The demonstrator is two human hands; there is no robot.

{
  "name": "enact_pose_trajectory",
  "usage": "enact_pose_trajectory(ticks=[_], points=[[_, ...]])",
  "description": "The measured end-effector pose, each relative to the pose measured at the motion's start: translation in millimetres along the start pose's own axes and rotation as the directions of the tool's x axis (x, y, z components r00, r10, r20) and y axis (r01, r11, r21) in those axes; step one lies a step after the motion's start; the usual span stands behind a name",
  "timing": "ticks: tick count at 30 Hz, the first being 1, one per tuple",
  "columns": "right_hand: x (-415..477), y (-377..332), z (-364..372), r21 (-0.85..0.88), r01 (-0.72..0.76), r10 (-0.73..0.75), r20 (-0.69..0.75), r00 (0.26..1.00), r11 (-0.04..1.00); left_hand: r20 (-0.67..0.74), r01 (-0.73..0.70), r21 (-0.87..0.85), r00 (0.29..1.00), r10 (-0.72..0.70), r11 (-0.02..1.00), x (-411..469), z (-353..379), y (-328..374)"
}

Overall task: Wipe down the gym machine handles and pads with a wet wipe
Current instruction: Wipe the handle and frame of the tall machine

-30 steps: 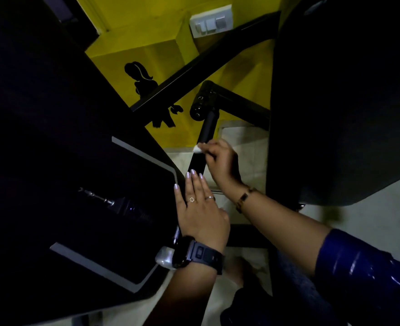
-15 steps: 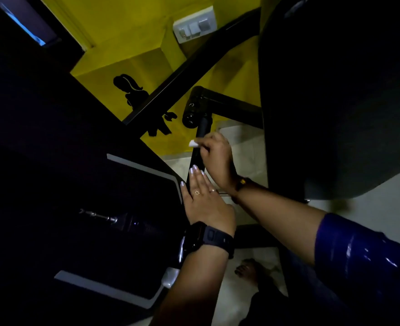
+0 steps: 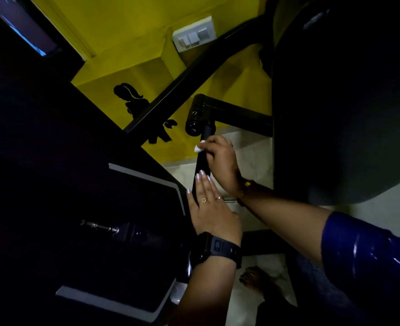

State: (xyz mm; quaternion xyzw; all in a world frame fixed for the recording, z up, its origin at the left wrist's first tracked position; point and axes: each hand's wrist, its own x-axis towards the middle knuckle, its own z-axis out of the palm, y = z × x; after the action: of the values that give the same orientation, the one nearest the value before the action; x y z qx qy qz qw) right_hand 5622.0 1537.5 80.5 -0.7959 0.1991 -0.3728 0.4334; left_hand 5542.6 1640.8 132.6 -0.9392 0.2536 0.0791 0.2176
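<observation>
R hand (image 3: 220, 161) fingers curled, clamping white wet wipe (image 3: 198, 148) vs upper black handle (image 3: 201, 164). L hand (image 3: 213, 215) flat, fingers straight, together, at handle's lower end, beside dark machine panel (image 3: 123, 208).

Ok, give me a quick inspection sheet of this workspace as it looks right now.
Surface: pale tiled floor under the machine.
Job's things: wet wipe pressed on the black handle bar; dark pad at right.
Clutter: nothing seen.
Hands: right hand grips the wipe; left hand, fingers straight, rests against the bar.
Cables: nothing seen.
Surroundings: yellow wall, switch plate.
</observation>
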Motion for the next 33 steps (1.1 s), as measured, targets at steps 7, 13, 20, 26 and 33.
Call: enact_pose_trajectory(ticks=[7,13,20,26,33], points=[[15.7,17.4,1.5,-0.057,-0.144,0.144,-0.013,0.99,0.988,0.003,-0.014,-0.057,1.0,0.015,0.998,1.2,1.6,-2.1],[42.6,13.1,5.0,-0.163,-0.089,0.102,0.074,0.992,0.983,0.026,-0.017,-0.095,0.999,0.02,0.995,3.2,-0.3,-5.2],[11.2,21.1,-4.0,-0.151,0.014,0.006,0.134,0.991,0.988,0.017,-0.019,-0.081,1.0,0.021,0.996,2.2,1.7,-4.1],[51.4,29.2,4.0,-0.14,-0.148,0.163,0.097,0.982,0.979,-0.011,-0.056,-0.103,0.998,0.055,0.993,-1.4,0.0,-8.9],[4.1,-4.6,-13.1,-0.126,0.058,-0.036,0.164,0.986,0.99,-0.009,-0.084,-0.157,0.996,0.083,0.984,-15.7,-2.9,-20.4]])
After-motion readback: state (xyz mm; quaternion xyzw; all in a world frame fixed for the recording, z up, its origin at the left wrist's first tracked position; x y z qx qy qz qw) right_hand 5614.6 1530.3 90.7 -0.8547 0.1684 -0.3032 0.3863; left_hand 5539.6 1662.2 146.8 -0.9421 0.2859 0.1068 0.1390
